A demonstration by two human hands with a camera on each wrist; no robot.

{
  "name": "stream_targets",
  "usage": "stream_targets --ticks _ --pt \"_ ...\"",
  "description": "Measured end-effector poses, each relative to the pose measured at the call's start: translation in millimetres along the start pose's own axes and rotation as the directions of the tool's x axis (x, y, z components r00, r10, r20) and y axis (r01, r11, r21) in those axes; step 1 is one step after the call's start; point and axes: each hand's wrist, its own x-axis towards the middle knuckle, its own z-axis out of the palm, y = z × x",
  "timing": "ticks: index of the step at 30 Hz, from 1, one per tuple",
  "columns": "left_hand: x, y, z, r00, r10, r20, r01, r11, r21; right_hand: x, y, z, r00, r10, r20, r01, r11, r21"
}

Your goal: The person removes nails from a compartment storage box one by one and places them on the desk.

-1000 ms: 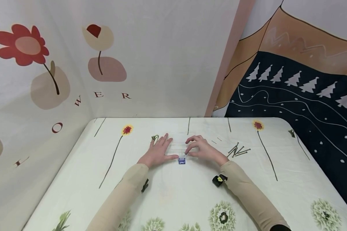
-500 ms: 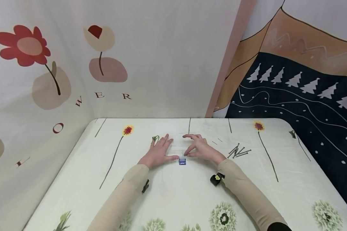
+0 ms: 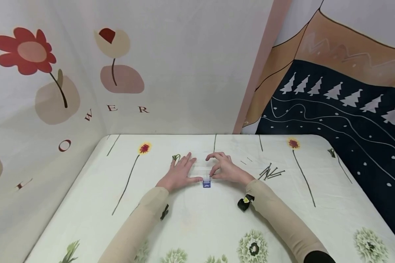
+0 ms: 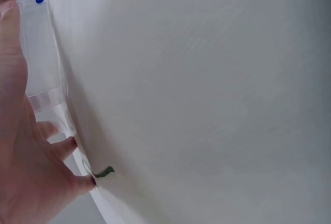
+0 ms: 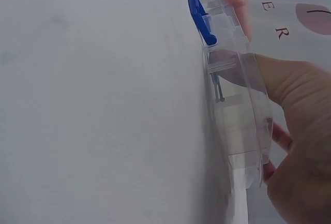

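While spread left hand point(image 3: 179, 174) steadies clear box point(image 3: 206, 165), right hand point(image 3: 225, 168) pinches its near edge.

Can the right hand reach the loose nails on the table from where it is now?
Probably yes. The nails lie in the open on the tablecloth, just to the right of the right hand, which rests on the clear box. Nothing stands between them.

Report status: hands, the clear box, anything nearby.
Left hand flat, steadying clear box. Right hand curled over box lid. Blue latch faces the person. Loose nails lie right, apart from the box.
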Motion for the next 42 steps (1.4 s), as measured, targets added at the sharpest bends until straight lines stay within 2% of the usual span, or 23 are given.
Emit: stream_targets --ticks 7,14,22,32,42 --pt "-1.2 -0.8 -1.3 1.0 0.008 -0.005 -0.008 1.0 0.005 1.4 3.0 1.3 0.998 -0.052 0.023 0.052 0.999 -0.012" --pt "-1.1 -0.8 0.2 1.0 0.019 0.0 -0.019 1.0 -0.001 -0.3 3.5 -0.6 0.997 -0.052 0.052 0.052 0.999 0.012" --pt "-0.9 -1.2 1.3 1.0 0.023 -0.011 -0.023 1.0 0.008 -1.7 4.6 -4.4 0.995 -0.063 0.074 0.068 0.995 -0.069" --pt "-0.6 -4.0 1.2 0.999 0.033 -0.015 -0.032 0.999 0.016 -2.2 4.1 -3.3 0.996 -0.044 0.078 0.044 0.999 -0.003" --pt "-2.2 -0.9 -2.1 1.0 0.025 -0.005 -0.025 0.999 0.02 -1.9 3.5 -6.6 0.992 0.003 0.124 -0.011 0.998 0.06"
